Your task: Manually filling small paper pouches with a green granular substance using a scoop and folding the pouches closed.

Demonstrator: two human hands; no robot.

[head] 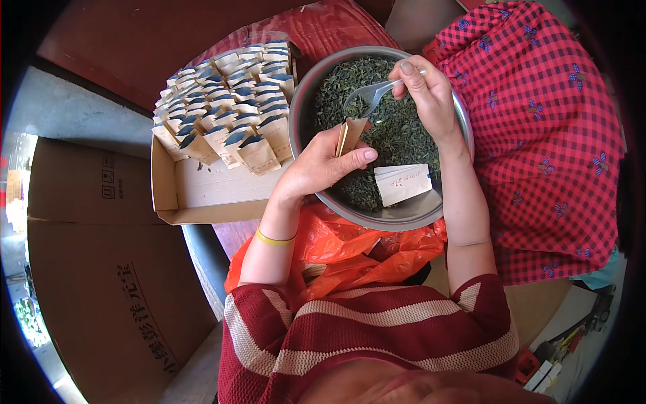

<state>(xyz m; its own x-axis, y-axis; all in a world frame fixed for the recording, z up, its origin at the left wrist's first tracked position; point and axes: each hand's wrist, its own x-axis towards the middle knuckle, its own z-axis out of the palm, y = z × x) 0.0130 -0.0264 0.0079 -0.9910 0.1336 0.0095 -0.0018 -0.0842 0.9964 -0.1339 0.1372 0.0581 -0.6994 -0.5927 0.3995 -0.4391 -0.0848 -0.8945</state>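
My left hand [330,159] holds a small kraft paper packet [352,135] upright over a steel basin [308,91], its mouth spread apart. In my right hand [426,93] is the handle of a clear plastic spoon [372,96]. Dried green leaves [357,107] lie in the spoon's bowl, right at the packet's mouth. More loose dried leaves [398,139] fill much of the basin. A few flat paper packets [404,185] rest on the leaves at the near side of the basin.
Left of the basin, a shallow cardboard tray [222,189] holds many upright packets [227,106] with dark inner linings. A crumpled orange plastic bag [348,247] lies below the basin. A tall carton [101,283] stands at left, and red checked cloth [545,146] covers something at right.
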